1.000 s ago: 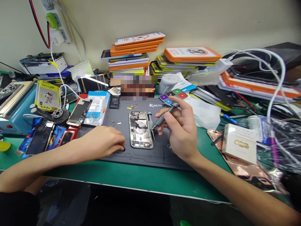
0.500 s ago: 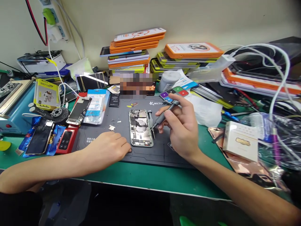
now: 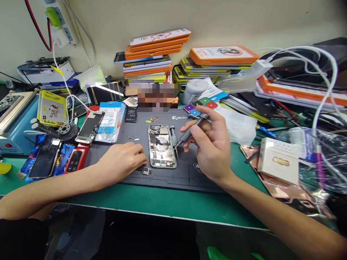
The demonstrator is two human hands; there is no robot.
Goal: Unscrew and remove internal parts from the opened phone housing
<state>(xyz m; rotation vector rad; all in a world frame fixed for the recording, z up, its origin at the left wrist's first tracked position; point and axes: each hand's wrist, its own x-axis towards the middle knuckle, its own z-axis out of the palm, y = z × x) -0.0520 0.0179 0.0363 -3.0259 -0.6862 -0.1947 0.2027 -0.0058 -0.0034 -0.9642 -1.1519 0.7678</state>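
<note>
An opened phone (image 3: 162, 154) is seen lying flat on a dark work mat (image 3: 173, 180), its inside laid bare. By appearances, the opening-up is complete and the small metal part (image 3: 146, 171) on the mat looks already removed, while many components (image 3: 153, 145) are left seated in the frame. A grey screwdriver (image 3: 187, 135) is gripped in the right hand (image 3: 213, 146), its tip held at the phone's right edge; whether contact is made cannot be told. A second screwdriver (image 3: 173, 135) is laid just beside that edge. The left hand (image 3: 128, 159) is curled, fingers drawn in near the metal part; whether anything is pinched there cannot be told. The mat is spread on a green bench (image 3: 151, 207), crowded at left by a loose display panel (image 3: 90, 126) and at right by a white box (image 3: 279, 162). Orange cases (image 3: 155, 52) are stacked against a pale wall (image 3: 222, 21).
</note>
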